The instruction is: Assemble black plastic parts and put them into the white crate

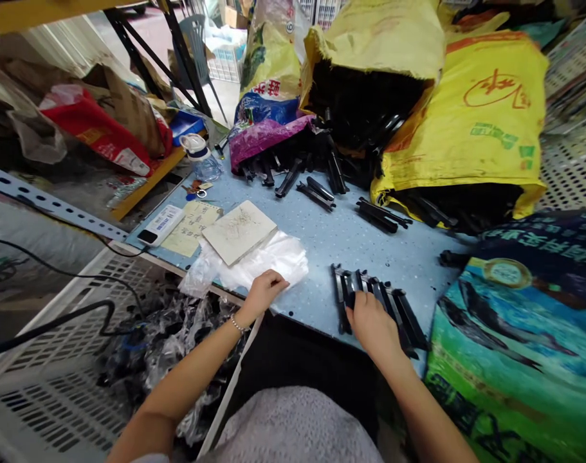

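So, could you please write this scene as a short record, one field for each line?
Left hand: beside white plastic film, contact unclear
Right hand: on a row of black parts
Surface: speckled blue table
On the film: pale flat slab
Far side: yellow sack, mouth toward the table
Lower left: white crate

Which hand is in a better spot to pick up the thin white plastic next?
Probably the left hand: it is right by the edge of the thin white plastic, while the right hand is farther off, at the row of black pieces.
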A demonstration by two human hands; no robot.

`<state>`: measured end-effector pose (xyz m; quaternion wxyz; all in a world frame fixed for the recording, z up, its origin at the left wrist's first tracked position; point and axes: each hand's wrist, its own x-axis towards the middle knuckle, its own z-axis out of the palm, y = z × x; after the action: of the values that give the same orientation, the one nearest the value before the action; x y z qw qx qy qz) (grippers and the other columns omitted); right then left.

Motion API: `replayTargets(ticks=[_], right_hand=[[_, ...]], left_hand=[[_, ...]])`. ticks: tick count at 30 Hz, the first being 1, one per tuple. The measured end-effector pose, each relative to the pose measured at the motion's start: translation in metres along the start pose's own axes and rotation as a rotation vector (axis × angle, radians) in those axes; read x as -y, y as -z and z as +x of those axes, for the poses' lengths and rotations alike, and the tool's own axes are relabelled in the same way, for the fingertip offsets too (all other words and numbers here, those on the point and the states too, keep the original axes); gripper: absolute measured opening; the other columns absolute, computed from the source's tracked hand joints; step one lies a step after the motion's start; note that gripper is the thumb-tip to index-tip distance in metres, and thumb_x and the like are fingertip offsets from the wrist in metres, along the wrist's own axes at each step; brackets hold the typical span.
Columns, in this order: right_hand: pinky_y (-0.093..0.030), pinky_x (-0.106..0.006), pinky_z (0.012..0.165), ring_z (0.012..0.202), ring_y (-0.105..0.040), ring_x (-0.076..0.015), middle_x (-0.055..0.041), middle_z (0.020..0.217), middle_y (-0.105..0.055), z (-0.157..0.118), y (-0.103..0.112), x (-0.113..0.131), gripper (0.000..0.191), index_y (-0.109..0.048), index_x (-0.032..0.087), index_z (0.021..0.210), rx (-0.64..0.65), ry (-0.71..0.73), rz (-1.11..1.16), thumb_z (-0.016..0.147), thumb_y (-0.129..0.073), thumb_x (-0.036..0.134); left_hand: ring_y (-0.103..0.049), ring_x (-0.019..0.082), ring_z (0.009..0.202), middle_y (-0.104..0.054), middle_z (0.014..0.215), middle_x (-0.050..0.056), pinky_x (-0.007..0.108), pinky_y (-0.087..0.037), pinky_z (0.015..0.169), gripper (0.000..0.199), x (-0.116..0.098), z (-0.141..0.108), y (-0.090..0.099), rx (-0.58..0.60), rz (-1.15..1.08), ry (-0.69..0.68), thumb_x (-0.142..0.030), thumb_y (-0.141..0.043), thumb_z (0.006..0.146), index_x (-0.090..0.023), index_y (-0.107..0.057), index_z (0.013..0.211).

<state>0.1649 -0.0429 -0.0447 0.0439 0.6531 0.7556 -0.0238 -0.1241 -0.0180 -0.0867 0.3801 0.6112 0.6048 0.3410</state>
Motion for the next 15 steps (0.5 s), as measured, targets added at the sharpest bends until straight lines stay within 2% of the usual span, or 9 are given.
replayTargets(ticks=[2,5,8,10,11,13,15], right_hand=[[-0.046,-0.033,0.068,0.087,-0.065,-0.0285,-0.0164,0.093,-0.066,0.006,-0.005,0.0,0.02,-0.059,0.012,0.107,0.051,-0.032,0.234,0.091,-0.052,0.022],[-0.047,-0.031,0.07,0.084,-0.066,-0.0239,-0.0105,0.092,-0.068,0.016,-0.007,0.001,0.031,-0.058,0.016,0.115,0.189,-0.1,0.9,0.09,-0.054,0.034],[-0.048,-0.027,0.066,0.077,-0.064,-0.0179,-0.006,0.091,-0.069,0.014,-0.002,0.01,0.041,-0.062,0.019,0.116,0.484,-0.044,1.53,0.087,-0.059,0.048],[-0.047,-0.024,0.065,0.075,-0.063,-0.0153,-0.0048,0.089,-0.068,0.007,-0.002,0.022,0.04,-0.066,0.018,0.11,0.704,0.001,1.702,0.083,-0.067,0.048],[-0.047,-0.023,0.064,0.073,-0.062,-0.014,-0.004,0.086,-0.068,0.004,-0.004,0.028,0.038,-0.069,0.017,0.105,0.769,0.003,1.739,0.081,-0.07,0.046],[-0.047,-0.022,0.061,0.066,-0.06,-0.0121,-0.003,0.079,-0.067,0.002,-0.011,0.04,0.033,-0.071,0.015,0.096,0.833,-0.03,1.791,0.079,-0.073,0.044],[-0.048,-0.023,0.057,0.06,-0.06,-0.0118,-0.0035,0.075,-0.067,0.003,-0.023,0.05,0.032,-0.071,0.014,0.093,0.893,-0.072,1.859,0.079,-0.073,0.043]], left_hand=[[-0.058,0.014,0.072,-0.062,0.079,0.002,0.025,-0.044,0.066,0.02,-0.004,0.002,-0.004,-0.039,-0.125,0.058,-0.033,-0.062,0.085,-0.017,-0.065,0.074],[-0.058,0.014,0.07,-0.064,0.077,0.002,0.025,-0.045,0.065,0.02,-0.007,0.002,-0.011,-0.121,-0.219,0.121,-0.036,-0.063,0.083,-0.017,-0.068,0.078],[-0.059,0.013,0.069,-0.065,0.077,0.001,0.025,-0.048,0.066,0.014,-0.008,0.002,-0.016,-0.193,-0.223,0.085,-0.031,-0.063,0.083,-0.018,-0.067,0.087],[-0.062,0.015,0.076,-0.067,0.082,0.002,0.027,-0.051,0.073,0.012,-0.008,0.003,-0.016,-0.206,-0.121,-0.041,-0.021,-0.055,0.087,-0.019,-0.066,0.091],[-0.063,0.016,0.082,-0.068,0.087,0.003,0.03,-0.052,0.078,0.018,-0.007,0.003,-0.014,-0.198,-0.036,-0.123,-0.016,-0.05,0.089,-0.019,-0.067,0.093],[-0.062,0.02,0.097,-0.069,0.103,0.008,0.038,-0.051,0.089,0.032,-0.007,0.001,-0.009,-0.167,0.155,-0.276,-0.008,-0.041,0.089,-0.019,-0.068,0.103],[-0.058,0.023,0.112,-0.064,0.122,0.012,0.043,-0.05,0.097,0.043,-0.011,-0.007,-0.005,-0.126,0.302,-0.387,-0.005,-0.038,0.089,-0.019,-0.063,0.121]])
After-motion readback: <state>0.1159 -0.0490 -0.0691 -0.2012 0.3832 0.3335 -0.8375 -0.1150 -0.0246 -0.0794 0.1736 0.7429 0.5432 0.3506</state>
